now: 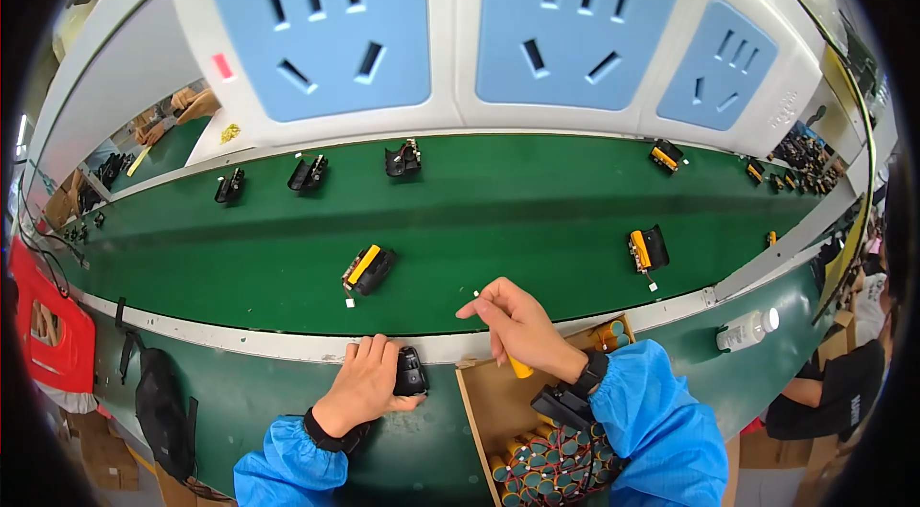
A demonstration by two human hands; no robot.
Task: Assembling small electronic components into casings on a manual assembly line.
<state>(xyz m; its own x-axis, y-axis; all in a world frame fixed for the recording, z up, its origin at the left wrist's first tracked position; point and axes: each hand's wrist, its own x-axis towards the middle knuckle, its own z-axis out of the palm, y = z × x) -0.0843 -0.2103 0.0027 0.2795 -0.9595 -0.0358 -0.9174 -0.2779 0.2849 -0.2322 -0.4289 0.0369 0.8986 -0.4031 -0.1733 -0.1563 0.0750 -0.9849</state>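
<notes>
The housing (411, 371), black, is located on the near bench (240, 382), just on the near side of the pale rail (268, 342). The left hand (362, 384) grips it from the left: the fingers are clamped on the housing, with the thumb along its near side. The right hand (517, 323) is positioned to the right, above the far left part of the carton (494, 394). Its index finger extends left and the other fingers curl. A yellow cell (519, 368) shows directly below this hand; whether the fingers are clamped on it cannot be told.

The carton stands on the bench to the right of the housing. Its near part contains rows of cells (546, 471) with red wiring; more lie in its far right corner. Both wrists carry black bands, next to blue sleeves (661, 421).

Beyond the rail lies the green belt (498, 219). Two black assemblies with yellow parts rest on its near half: the left assembly (367, 267) and the right assembly (649, 248). Three black shells (308, 173) are spaced along the far left edge. A white bottle (747, 330) lies on the bench at right; a black pouch (163, 411) lies at left. A power strip (453, 28) with blue socket panels spans the far side.
</notes>
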